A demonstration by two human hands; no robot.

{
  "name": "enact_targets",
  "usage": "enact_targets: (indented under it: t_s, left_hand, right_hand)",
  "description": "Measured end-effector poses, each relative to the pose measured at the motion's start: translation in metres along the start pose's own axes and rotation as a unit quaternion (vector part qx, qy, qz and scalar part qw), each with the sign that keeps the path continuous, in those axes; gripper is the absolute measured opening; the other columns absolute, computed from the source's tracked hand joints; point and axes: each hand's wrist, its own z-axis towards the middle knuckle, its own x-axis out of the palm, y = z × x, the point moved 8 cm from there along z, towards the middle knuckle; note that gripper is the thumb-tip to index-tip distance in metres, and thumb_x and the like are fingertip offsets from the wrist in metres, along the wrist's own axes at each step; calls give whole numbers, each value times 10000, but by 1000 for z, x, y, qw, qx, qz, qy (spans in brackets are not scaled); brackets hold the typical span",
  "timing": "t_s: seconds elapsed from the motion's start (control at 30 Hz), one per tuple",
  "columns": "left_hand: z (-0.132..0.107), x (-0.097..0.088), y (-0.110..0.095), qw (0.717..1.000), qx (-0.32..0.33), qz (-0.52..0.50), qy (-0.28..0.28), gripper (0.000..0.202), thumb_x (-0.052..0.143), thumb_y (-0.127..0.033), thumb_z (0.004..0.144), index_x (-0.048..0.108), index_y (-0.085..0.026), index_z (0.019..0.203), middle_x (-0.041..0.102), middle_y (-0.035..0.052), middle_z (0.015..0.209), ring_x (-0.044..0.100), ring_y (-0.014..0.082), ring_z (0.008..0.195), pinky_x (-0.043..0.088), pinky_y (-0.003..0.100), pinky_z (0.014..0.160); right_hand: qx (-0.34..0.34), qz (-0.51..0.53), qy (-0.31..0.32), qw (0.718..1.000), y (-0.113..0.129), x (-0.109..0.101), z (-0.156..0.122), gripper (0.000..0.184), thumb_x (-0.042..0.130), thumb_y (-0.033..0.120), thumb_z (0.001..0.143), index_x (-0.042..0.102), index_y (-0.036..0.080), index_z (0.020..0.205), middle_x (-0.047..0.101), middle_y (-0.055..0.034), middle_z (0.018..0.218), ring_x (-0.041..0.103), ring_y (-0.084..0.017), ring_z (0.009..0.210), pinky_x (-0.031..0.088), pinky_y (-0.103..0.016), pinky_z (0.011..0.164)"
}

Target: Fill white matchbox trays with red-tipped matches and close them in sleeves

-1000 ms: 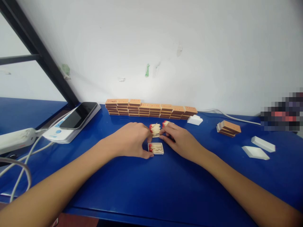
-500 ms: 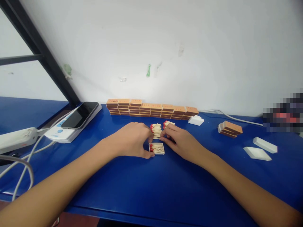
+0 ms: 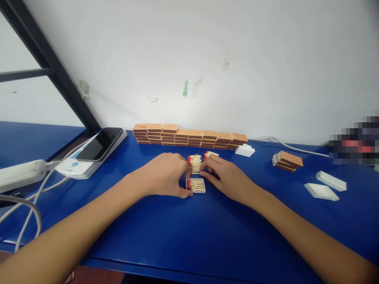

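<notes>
On the blue table a small white tray of red-tipped matches lies between my hands. My left hand curls beside it, thumb against the tray's left edge and fingertips at a loose pile of matches just behind. My right hand rests on the tray's right, fingers pinched at that same pile. A second small bunch of matches lies behind my right fingers.
A long stacked row of orange matchboxes stands against the wall. White inner trays and a few orange boxes lie to the right. A phone on a white device, a power strip and cables sit left.
Almost nothing has changed; both hands stay at the match pile and the tray, with only slight finger shifts and a small camera movement.
</notes>
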Motion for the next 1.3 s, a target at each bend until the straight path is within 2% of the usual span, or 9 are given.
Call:
enact_targets:
  t_s: [0.2, 0.37, 0.57, 0.83, 1.0, 1.2, 1.3]
  left_hand:
    - [0, 2, 1, 1000, -6, 10, 14, 267, 865, -406, 751, 805, -200, 910, 702, 32, 821, 632, 193, 747, 403, 302, 648]
    - [0, 1, 1, 1000, -1, 14, 8, 253, 859, -405, 759, 807, -206, 906, 709, 34, 827, 629, 193, 743, 387, 298, 641]
    - [1, 2, 2, 1000, 1, 13, 6, 248, 863, -406, 752, 807, -206, 887, 709, 30, 797, 628, 188, 731, 388, 301, 644]
    - [1, 2, 2, 1000, -2, 10, 8, 259, 869, -406, 751, 811, -209, 908, 717, 31, 817, 637, 192, 746, 402, 302, 654]
    - [0, 2, 3, 1000, -3, 15, 9, 268, 861, -425, 754, 804, -206, 897, 709, 33, 811, 627, 190, 737, 386, 298, 635]
    - [0, 2, 3, 1000, 0, 14, 5, 264, 865, -418, 749, 805, -208, 897, 706, 34, 828, 623, 190, 743, 383, 297, 636]
    - [0, 2, 2, 1000, -8, 9, 12, 259, 870, -407, 745, 807, -203, 894, 704, 36, 817, 624, 192, 739, 391, 297, 643]
  right_hand:
    - [-1, 1, 8, 1000, -2, 2, 0, 92, 563, 204, 1048, 583, 210, 959, 616, -41, 957, 577, -183, 790, 430, -307, 687]
    - [3, 19, 1, 1000, 7, -8, -2, 104, 557, 235, 1054, 596, 213, 960, 602, -30, 915, 563, -177, 772, 431, -303, 679]
    - [11, 59, 49, 997, 21, -6, -7, 122, 579, 231, 1035, 618, 216, 921, 614, -19, 895, 567, -161, 767, 409, -290, 655]
    - [40, 86, 47, 994, 11, -5, -7, 119, 617, 269, 1018, 631, 218, 912, 604, -7, 869, 548, -155, 762, 416, -294, 677]
    - [25, 72, 57, 995, 12, -4, -8, 151, 579, 264, 1038, 602, 214, 897, 609, -18, 872, 548, -161, 763, 409, -294, 670]
    - [13, 50, 17, 998, -3, -6, -3, 146, 545, 294, 1069, 598, 217, 958, 595, -16, 866, 542, -165, 737, 420, -294, 678]
    - [2, 30, 22, 999, -6, 0, 1, 126, 551, 259, 1062, 576, 214, 945, 599, -25, 907, 548, -168, 744, 415, -293, 670]
